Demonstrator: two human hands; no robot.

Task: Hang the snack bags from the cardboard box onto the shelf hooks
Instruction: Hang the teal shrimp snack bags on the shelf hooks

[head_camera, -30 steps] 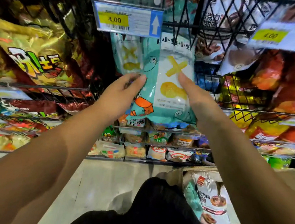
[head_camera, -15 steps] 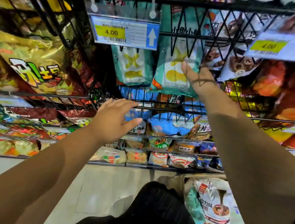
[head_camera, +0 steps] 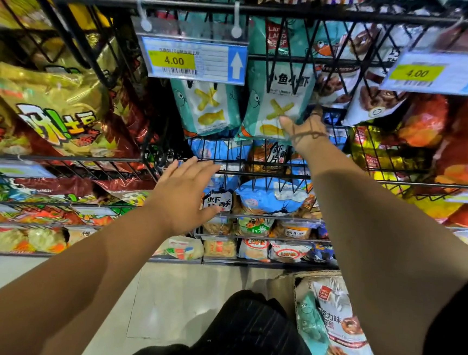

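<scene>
Our left hand [head_camera: 186,193] has dropped off the teal snack bag [head_camera: 276,101] and hangs open, while our right hand [head_camera: 306,128] still touches its lower corner, grip unclear, so the bag seems hung on the shelf [head_camera: 354,15], cardboard box [head_camera: 298,282] next.

right hand [head_camera: 305,128] touching hung teal bag [head_camera: 276,96] | left hand [head_camera: 186,194] spread before wire rack [head_camera: 258,175]

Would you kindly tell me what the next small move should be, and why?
Probably draw the right hand off the teal bag and down to the cardboard box for another: that bag seems to hang in the rack, the left hand is empty, and bags lie in the box.
</scene>
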